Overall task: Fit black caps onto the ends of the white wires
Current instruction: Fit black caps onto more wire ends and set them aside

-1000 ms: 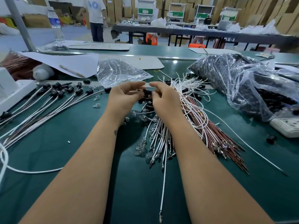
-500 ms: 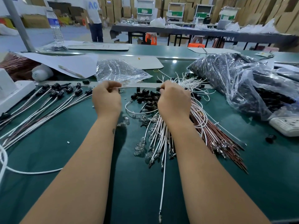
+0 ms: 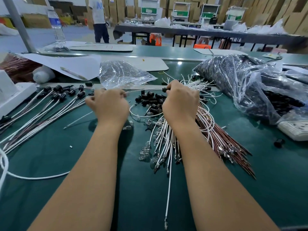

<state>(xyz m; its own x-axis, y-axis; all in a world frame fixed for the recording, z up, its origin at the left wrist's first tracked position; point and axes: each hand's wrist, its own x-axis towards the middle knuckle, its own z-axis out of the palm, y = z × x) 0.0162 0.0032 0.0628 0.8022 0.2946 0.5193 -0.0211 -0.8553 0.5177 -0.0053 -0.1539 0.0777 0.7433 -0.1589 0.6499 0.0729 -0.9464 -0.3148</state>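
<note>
A white wire [image 3: 143,90] is stretched between my two hands above the green mat. My left hand [image 3: 110,105] pinches one end of it. My right hand [image 3: 180,101] grips a black cap [image 3: 165,89] at the other end. Between the hands lies a heap of loose black caps [image 3: 152,100]. Under my right hand is a bundle of white wires [image 3: 164,139] with metal terminals. On the left, several finished wires with caps [image 3: 55,99] lie fanned out.
A brown wire bundle [image 3: 221,139] lies right of the white ones. A large plastic bag of black parts [image 3: 246,84] fills the right; a smaller clear bag [image 3: 121,74] sits behind my hands. Small glass bulbs [image 3: 145,152] lie near the centre. A white power strip [image 3: 295,129] is at the right edge.
My hands were together in front of the cap heap; they have pulled apart sideways, drawing the white wire taut between them, the left hand moving left.
</note>
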